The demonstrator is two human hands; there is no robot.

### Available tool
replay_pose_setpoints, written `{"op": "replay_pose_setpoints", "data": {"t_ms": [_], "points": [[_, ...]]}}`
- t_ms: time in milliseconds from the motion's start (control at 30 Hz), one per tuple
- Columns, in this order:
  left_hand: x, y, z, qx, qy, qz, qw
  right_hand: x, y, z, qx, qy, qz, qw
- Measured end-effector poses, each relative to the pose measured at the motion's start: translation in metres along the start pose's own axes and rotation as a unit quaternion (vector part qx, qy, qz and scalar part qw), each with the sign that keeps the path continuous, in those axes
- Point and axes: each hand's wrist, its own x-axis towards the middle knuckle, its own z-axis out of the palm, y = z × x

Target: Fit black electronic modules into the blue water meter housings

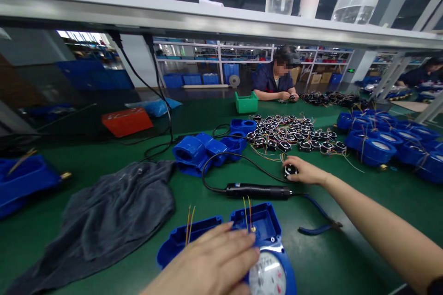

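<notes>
My left hand (218, 258) lies flat with its fingers stretched out over two blue water meter housings. The right-hand housing (273, 221) has a white round dial and an open box section with yellow and red wires standing up. Part of the left-hand housing (173, 244) is hidden under my hand. Farther off, my right hand (306, 171) pinches a small black module with white edging (290, 171), close to the green table top. Between my hands lies a black electric screwdriver (259, 191) with its cable. Blue-handled pliers (320, 221) rest beside its tip.
Many black wired modules (287, 131) lie in a spread pile beyond my right hand. Blue housings (380, 138) are stacked at right; empty blue shells (197, 150) stand mid-table. A grey cloth (121, 212) lies left. A person (275, 78) sits opposite, behind a green bin (246, 103).
</notes>
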Motion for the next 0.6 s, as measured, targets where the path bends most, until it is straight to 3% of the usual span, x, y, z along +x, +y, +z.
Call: {"op": "replay_pose_setpoints", "data": {"t_ms": [100, 233, 400, 500, 600], "points": [[0.021, -0.006, -0.011, -0.029, 0.017, -0.089, 0.995, -0.001, -0.009, 0.014, -0.022, 0.066, 0.113, 0.991], [0.055, -0.022, -0.01, -0.018, 0.021, -0.108, 0.994, 0.002, -0.022, 0.024, -0.027, 0.117, 0.177, 0.977], [0.092, -0.037, -0.001, -0.008, 0.061, -0.117, 0.991, -0.021, -0.04, -0.009, 0.001, 0.156, 0.084, 0.984], [0.111, -0.04, 0.004, -0.024, 0.09, -0.113, 0.989, -0.055, -0.063, -0.04, 0.026, 0.166, -0.014, 0.986], [0.124, -0.038, 0.005, -0.062, 0.084, -0.086, 0.991, -0.091, -0.089, -0.068, 0.051, 0.157, -0.08, 0.983]]}}
